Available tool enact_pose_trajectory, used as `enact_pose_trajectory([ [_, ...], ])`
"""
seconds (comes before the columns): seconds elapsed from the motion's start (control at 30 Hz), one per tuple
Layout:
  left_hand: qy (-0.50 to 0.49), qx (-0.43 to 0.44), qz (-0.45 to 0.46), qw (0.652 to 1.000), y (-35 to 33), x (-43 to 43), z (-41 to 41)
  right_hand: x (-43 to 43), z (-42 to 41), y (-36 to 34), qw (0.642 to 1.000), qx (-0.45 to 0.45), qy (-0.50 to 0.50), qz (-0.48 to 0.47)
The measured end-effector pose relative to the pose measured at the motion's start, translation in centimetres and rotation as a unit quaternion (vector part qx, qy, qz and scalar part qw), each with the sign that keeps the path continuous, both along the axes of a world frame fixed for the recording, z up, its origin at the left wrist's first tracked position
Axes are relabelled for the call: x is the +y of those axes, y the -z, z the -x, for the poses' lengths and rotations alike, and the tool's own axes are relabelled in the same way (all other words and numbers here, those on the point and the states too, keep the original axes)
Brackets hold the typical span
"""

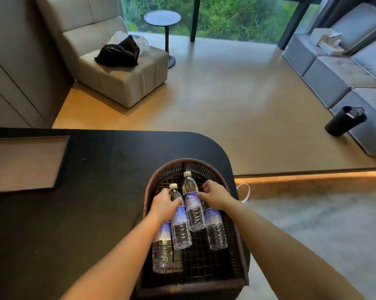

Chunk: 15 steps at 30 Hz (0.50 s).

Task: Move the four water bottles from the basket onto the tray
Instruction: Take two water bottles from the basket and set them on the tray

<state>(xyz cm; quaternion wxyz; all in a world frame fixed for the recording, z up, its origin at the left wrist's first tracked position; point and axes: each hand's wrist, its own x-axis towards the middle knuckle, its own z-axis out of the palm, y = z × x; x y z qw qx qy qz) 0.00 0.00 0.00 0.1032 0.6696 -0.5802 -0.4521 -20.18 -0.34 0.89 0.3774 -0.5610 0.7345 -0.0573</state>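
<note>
1. Nearest the camera: two bare forearms reaching forward into the woven basket (149,191) at the table's (96,213) near right corner.
2. Far left on the table: tray (61,161), flat, dark-rimmed, nothing on it, well apart from the basket. Judged from that: task at its very start, none of four delivered.
3. Leftmost bottle (162,250) lying in the basket's left side, cap end hidden under the left wrist.
4. Left hand (164,205), grip curled around the neck of the second bottle (180,230), just below its white cap; closed on it as far as can be seen, not yet raised clear.
5. Third bottle (193,211) in the middle, lying partly on top of its neighbours, cap pointing far.
6. Right hand (213,197), fingers bent down at the top of the rightmost bottle (215,232) and touching the third bottle's shoulder; cannot tell whether that grip has closed on anything.
7. Left to do, by judgement: all four lifts and carries leftward across the bare table stretch between basket and tray.
8. In the way: only the basket's raised wall and the bottles overlapping one another; no obstacle on the path to the tray.
9. Beyond the table: armchair (122,79) with a black bag (117,53), small round side table (162,18), grey sofa (344,68) at right.
</note>
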Motion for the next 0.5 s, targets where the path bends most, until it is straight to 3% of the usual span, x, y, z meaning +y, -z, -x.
enact_pose_trajectory([
  [0.5, 0.097, -0.082, -0.074, 0.989, 2.6, -6.5, 0.3, -7.4, -2.1, 4.3, 0.996, -0.003, 0.003, -0.087],
])
